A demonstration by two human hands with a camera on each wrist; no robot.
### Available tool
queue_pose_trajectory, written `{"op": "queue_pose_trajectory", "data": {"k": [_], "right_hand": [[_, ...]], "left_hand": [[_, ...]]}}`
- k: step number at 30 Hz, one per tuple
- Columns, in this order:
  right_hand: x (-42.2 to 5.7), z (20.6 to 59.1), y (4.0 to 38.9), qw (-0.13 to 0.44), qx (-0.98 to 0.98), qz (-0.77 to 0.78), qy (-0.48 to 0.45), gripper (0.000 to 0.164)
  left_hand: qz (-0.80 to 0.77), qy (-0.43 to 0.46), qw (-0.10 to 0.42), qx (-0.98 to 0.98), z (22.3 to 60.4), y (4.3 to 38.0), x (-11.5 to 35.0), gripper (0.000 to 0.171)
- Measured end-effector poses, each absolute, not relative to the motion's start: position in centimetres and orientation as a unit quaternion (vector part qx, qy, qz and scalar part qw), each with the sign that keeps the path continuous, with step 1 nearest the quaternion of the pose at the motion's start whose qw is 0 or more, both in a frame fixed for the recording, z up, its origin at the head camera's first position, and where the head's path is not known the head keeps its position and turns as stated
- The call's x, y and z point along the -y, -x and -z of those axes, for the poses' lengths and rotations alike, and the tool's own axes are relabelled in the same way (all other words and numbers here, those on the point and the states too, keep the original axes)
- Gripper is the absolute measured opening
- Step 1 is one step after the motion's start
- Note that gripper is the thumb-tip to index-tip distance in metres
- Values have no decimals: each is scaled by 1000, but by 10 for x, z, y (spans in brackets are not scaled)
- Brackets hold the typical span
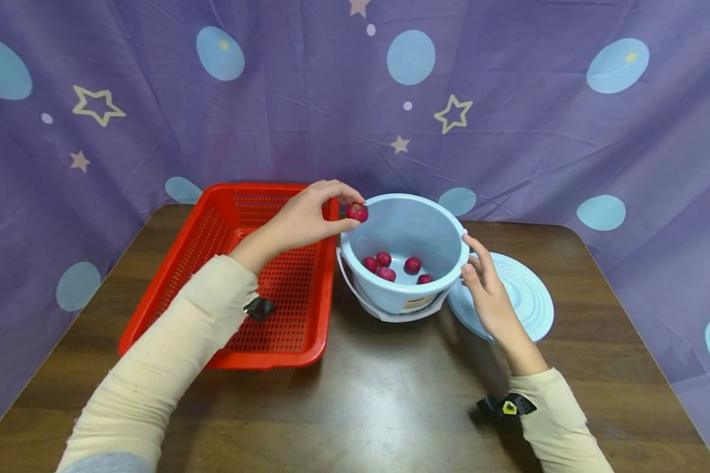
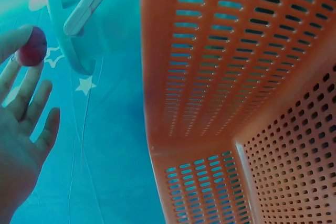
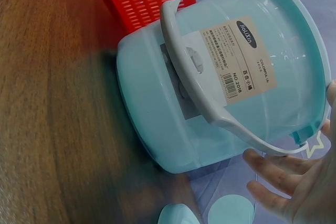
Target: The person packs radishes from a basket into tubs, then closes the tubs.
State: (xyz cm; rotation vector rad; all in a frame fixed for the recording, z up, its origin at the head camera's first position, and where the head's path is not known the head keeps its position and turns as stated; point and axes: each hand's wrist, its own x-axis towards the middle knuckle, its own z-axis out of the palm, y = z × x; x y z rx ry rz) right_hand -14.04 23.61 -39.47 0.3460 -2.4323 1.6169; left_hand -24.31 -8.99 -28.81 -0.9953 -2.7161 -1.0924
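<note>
My left hand [image 1: 310, 213] pinches a small round red radish [image 1: 357, 211] between thumb and fingers, at the left rim of a light blue bucket [image 1: 405, 299]. In the left wrist view the same radish [image 2: 32, 47] sits at the fingertips. Several more radishes [image 1: 386, 274] lie on the bucket's bottom. My right hand [image 1: 490, 289] touches the bucket's right rim, its fingers fairly straight and spread. In the right wrist view, this hand [image 3: 294, 179] is beside the handle joint, and the bucket's white handle [image 3: 189, 77] hangs down across a printed label [image 3: 236, 59].
A red perforated basket [image 1: 325, 315] stands left of the bucket, under my left forearm. A round light blue lid [image 1: 532, 295] lies on the brown wooden table [image 1: 378, 407] to the right, partly behind my right hand. A purple patterned cloth [image 1: 331, 85] hangs behind the table.
</note>
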Motion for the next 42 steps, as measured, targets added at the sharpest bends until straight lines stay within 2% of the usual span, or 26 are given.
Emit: {"op": "queue_pose_trajectory", "data": {"k": [14, 26, 35, 42], "right_hand": [[-234, 393, 140, 94, 825, -545, -114, 49], [-233, 390, 139, 87, 828, -542, -116, 50], [-248, 385, 141, 55, 848, -509, -138, 52], [-272, 376, 140, 92, 848, -497, -156, 46]], "left_hand": [[313, 365, -9, 877, 292, 238, 90, 35], [329, 369, 15, 869, 284, 228, 89, 31], [329, 412, 30, 849, 270, 198, 87, 27], [309, 428, 57, 848, 260, 169, 80, 26]]}}
